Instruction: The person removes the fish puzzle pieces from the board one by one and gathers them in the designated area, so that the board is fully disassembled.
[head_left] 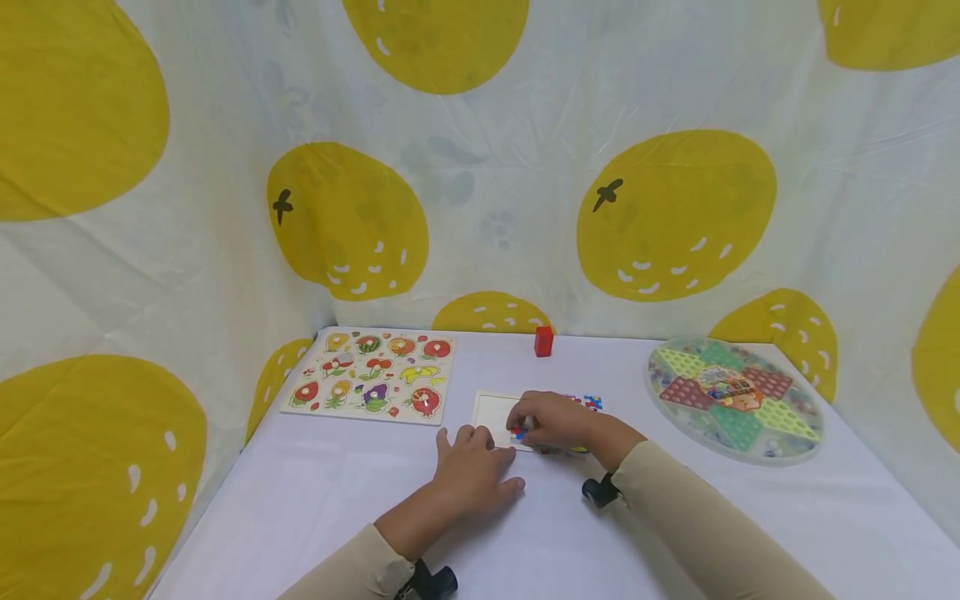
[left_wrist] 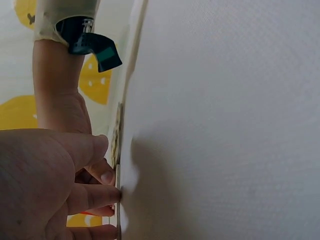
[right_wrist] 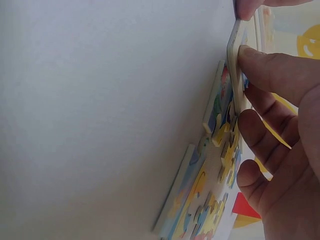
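A small pale wooden puzzle tray (head_left: 491, 407) lies flat on the white table in front of me. My right hand (head_left: 555, 419) reaches over its right part and pinches a blue and red jigsaw piece (head_left: 518, 433) between thumb and forefinger, low at the tray's near side. Much of that piece is hidden by the fingers. My left hand (head_left: 472, 473) lies with fingers spread at the tray's near left corner, fingertips at its edge. In the right wrist view, several loose jigsaw pieces (right_wrist: 202, 212), partly yellow and blue, lie on the table beside the tray.
At the back left lies a fruit peg puzzle board (head_left: 375, 375). A red block (head_left: 543, 342) stands near the table's back edge. To the right is a round, clear-rimmed game board (head_left: 735, 400) with coloured triangles. Fruit-print cloth (head_left: 510, 208) hangs behind.
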